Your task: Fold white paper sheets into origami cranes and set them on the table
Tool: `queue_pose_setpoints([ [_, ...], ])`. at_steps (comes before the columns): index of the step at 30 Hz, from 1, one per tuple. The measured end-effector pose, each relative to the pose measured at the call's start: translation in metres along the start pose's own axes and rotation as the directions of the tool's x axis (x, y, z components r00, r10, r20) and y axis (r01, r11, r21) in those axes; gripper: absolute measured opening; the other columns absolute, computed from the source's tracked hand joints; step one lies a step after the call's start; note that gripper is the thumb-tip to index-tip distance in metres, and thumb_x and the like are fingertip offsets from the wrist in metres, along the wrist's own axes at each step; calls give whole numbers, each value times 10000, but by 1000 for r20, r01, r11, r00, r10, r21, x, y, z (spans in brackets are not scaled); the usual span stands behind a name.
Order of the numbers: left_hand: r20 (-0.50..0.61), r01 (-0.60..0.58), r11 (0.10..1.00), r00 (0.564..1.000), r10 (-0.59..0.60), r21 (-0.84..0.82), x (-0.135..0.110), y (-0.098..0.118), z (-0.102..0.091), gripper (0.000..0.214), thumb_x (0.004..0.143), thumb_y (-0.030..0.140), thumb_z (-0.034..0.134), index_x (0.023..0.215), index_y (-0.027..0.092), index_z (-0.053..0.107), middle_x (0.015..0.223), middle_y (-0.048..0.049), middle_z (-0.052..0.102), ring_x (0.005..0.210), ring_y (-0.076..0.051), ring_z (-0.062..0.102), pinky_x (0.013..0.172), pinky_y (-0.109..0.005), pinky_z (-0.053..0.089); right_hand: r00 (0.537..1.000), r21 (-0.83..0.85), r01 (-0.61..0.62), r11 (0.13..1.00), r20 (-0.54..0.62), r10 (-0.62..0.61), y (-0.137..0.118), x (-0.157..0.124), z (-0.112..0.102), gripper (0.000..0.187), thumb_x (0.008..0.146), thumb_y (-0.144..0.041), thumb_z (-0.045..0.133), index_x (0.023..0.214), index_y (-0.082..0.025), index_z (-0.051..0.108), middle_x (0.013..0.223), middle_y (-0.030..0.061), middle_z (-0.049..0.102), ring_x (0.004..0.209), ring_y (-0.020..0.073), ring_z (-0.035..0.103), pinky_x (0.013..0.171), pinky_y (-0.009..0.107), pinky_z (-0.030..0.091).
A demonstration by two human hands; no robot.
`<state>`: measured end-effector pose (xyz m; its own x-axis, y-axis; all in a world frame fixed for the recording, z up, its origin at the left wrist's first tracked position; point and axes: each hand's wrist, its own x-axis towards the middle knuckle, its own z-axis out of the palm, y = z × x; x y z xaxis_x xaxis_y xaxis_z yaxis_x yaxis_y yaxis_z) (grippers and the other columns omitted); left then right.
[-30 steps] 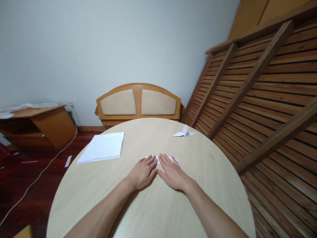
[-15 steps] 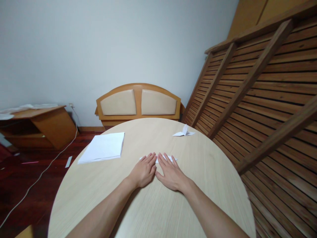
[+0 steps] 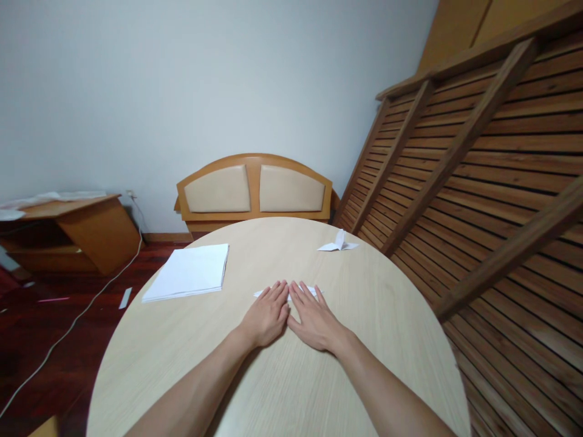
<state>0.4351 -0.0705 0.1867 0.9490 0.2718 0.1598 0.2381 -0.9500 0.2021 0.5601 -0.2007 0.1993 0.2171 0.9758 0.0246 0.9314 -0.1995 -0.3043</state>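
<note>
A narrow folded piece of white paper (image 3: 320,289) lies flat on the round table (image 3: 273,243), mostly covered by my hands. My left hand (image 3: 268,312) presses on its left part with the fingers stretched out. On its right part rests my right hand (image 3: 314,317), flat, fingers slightly spread. The fingertips of both hands nearly meet at the paper's middle. Only the paper's two pointed ends and a small patch between the hands show. Farther back on the right stands a folded white paper figure (image 3: 339,241) with an upright point.
A stack of white paper sheets (image 3: 189,272) lies on the table's left side. Behind the table is a wooden headboard (image 3: 254,188). Slatted wooden panels (image 3: 455,164) lean on the right. A low cabinet (image 3: 100,237) and a white cable (image 3: 77,325) are at the left.
The folded paper has shifted slightly to the left under my hands. Both hands stay pressed flat in nearly the same place.
</note>
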Motion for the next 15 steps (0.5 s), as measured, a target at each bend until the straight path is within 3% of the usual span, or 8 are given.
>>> queue_pose_setpoints([
  [5,4,68,998,998,-68,8,1,-3,4,569,1018,344,282,1517,73,321,1597,-157,281,1493,-260,231,1196,-465,263,1000,0,-8,1000,22,8,1,2,-1,722,988,-476,291,1569,-67,164,1642,115,95,1527,259,54,1227,509,18],
  [11,-74,199,977,978,-194,80,0,1,7,575,992,330,316,1484,37,365,1563,-203,337,1474,-300,277,1182,-484,278,989,22,-20,1000,144,17,4,11,-10,774,982,-543,274,1570,-57,143,1642,134,53,1526,266,20,1226,511,29],
  [13,-123,270,959,958,-259,88,-1,2,7,587,978,340,346,1475,29,374,1551,-228,347,1472,-327,274,1177,-515,274,988,23,-25,999,155,22,4,15,-11,777,981,-548,274,1571,-60,141,1643,131,56,1526,263,23,1226,505,27],
  [15,-158,254,964,958,-240,75,0,1,6,603,968,342,369,1490,40,353,1568,-217,317,1486,-327,234,1185,-530,250,991,18,-34,999,129,31,4,18,-10,769,982,-551,265,1574,-75,143,1644,125,65,1527,260,32,1226,501,25],
])
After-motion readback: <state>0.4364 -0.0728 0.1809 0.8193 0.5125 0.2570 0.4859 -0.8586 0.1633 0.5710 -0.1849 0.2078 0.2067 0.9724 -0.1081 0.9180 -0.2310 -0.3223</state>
